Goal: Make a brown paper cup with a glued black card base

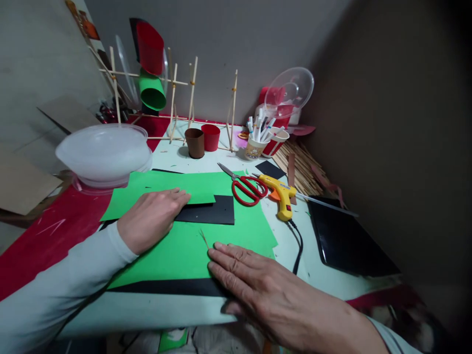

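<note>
My left hand (153,218) lies flat, palm down, on a green paper sheet (191,246), its fingertips at the edge of a black paper piece (214,210). A second green sheet (177,184) lies folded over just beyond that hand. My right hand (258,285) rests flat near the front edge of the green sheet, fingers spread and pointing left over a black strip (165,286). A thin brown splinter (204,238) lies just above its fingertips. Neither hand holds anything.
Red scissors (247,189) and a yellow glue gun (282,196) with its black cord lie right of the paper. A dark tablet (346,241) sits further right. A clear plastic bowl (105,155), brown cup (194,142), red cup (211,136), marker cup (255,145) and stick frame (173,98) stand behind.
</note>
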A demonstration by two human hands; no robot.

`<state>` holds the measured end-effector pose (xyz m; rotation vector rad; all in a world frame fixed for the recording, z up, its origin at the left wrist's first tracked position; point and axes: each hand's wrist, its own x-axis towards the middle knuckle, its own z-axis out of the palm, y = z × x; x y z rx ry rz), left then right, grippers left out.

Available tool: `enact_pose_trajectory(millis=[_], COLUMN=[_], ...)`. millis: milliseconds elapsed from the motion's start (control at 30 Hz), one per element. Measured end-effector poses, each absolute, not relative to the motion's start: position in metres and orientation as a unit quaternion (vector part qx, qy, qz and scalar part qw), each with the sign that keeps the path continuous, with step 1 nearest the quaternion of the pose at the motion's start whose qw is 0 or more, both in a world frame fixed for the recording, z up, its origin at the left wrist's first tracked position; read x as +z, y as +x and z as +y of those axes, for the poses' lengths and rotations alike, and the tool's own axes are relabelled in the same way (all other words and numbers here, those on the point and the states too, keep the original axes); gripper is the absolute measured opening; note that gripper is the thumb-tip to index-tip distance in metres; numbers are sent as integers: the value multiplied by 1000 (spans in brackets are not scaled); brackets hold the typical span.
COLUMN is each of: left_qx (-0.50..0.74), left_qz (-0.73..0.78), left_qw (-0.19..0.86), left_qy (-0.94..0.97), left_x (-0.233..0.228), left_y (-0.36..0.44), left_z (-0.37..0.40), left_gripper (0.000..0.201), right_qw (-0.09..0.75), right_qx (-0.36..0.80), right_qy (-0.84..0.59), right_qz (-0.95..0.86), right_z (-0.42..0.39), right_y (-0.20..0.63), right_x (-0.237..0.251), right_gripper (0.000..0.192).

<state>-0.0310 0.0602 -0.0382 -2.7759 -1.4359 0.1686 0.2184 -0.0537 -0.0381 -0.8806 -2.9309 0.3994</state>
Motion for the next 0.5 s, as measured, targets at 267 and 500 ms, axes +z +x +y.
enact_pose_trajectory(millis=[267,500], left_qx=[38,-4], left_qz=[-467,-484], left_qw=[28,62], left_qy=[-883,-873], left_x=[-35,-40], left_y=[-35,-28], left_z=[59,54], left_gripper=[64,60], right_qw=[63,103], right_qx=[170,80], right_qy=[-289,-415], right_qz=[-940,-900], right_z=[-68,-37], right_y=[204,183], right_x=[-37,-55], right_gripper=[58,67])
